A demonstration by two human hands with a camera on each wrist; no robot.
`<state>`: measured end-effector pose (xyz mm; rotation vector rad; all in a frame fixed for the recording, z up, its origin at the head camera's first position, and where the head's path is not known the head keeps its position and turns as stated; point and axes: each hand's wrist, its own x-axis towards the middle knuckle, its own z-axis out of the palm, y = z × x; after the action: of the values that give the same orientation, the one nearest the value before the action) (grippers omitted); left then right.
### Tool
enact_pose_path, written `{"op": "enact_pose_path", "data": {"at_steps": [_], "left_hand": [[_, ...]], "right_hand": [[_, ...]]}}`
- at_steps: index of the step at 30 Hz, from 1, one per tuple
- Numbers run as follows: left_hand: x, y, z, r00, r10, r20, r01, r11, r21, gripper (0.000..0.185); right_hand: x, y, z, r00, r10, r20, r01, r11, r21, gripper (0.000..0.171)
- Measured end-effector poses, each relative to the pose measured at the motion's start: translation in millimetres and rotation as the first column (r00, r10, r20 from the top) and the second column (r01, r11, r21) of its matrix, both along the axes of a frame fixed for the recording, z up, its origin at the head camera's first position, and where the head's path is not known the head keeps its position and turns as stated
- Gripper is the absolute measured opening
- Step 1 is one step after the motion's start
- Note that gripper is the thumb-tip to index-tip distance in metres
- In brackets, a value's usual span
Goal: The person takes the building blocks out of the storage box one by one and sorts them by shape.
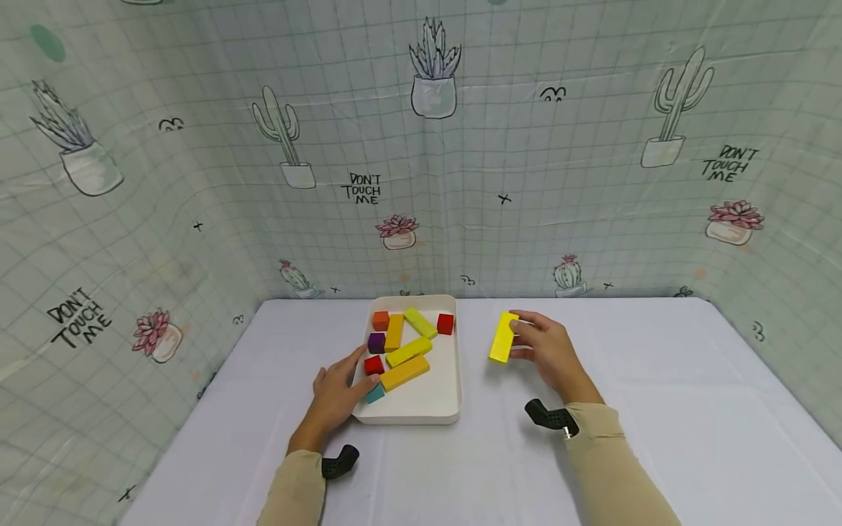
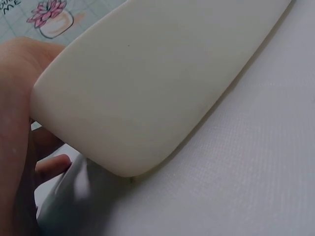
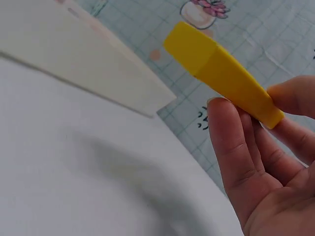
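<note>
A shallow white tray [image 1: 442, 405] lies on the white table with several coloured blocks in it. My left hand [image 1: 333, 397] grips the tray's left side, its thumb over the rim near a teal block [image 1: 375, 393]. From the left wrist view, the tray wall [image 2: 147, 98] hides part of that hand. To the right of the tray, my right hand [image 1: 544, 349] holds a long yellow block [image 1: 503, 337] up off the table. Thumb and fingers pinch one end of this block [image 3: 221, 73] in the right wrist view, and its other end sticks out free.
Inside the tray are a red cube [image 1: 445, 324], an orange cube [image 1: 381, 321], a purple cube [image 1: 376, 342] and several long yellowish blocks, one of them amber [image 1: 404, 372]. A cloth printed with cacti [image 1: 434, 95] hangs behind the table [image 1: 664, 387].
</note>
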<state>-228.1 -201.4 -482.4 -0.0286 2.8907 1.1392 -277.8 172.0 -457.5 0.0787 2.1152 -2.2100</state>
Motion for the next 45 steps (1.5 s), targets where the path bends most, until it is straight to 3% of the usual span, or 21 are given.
{"op": "enact_pose_path", "data": {"at_steps": [6, 11, 21, 33, 40, 45], "left_hand": [[1.2, 1.1, 3.0, 1.000, 0.022, 0.009, -0.022, 1.000, -0.002, 0.069], [1.5, 2.6, 2.4, 1.000, 0.013, -0.001, -0.013, 1.000, -0.004, 0.067], [0.2, 6.1, -2.8, 1.000, 0.014, -0.006, -0.014, 1.000, 0.015, 0.067], [-2.4, 5.1, 1.1, 1.000, 0.008, -0.018, -0.008, 1.000, 0.025, 0.066], [-3.8, 5.6, 2.0, 1.000, 0.012, -0.023, -0.012, 1.000, 0.009, 0.065], [1.3, 3.4, -1.0, 1.000, 0.025, -0.013, -0.024, 0.999, 0.022, 0.064]], "right_hand": [[-11.8, 4.2, -8.6, 0.999, 0.039, 0.027, -0.041, 0.996, 0.082, 0.048], [-20.2, 3.2, -16.2, 0.998, 0.045, 0.052, -0.050, 0.995, 0.089, 0.047], [-27.9, -5.7, -13.3, 0.996, 0.062, 0.068, -0.069, 0.992, 0.106, 0.051], [-37.4, -11.5, -14.6, 0.994, 0.062, 0.087, -0.077, 0.981, 0.177, 0.046], [-37.1, -13.6, -11.9, 0.994, 0.090, 0.057, -0.102, 0.960, 0.260, 0.046], [-36.6, -16.7, -17.0, 0.992, 0.095, 0.079, -0.117, 0.924, 0.363, 0.044]]}}
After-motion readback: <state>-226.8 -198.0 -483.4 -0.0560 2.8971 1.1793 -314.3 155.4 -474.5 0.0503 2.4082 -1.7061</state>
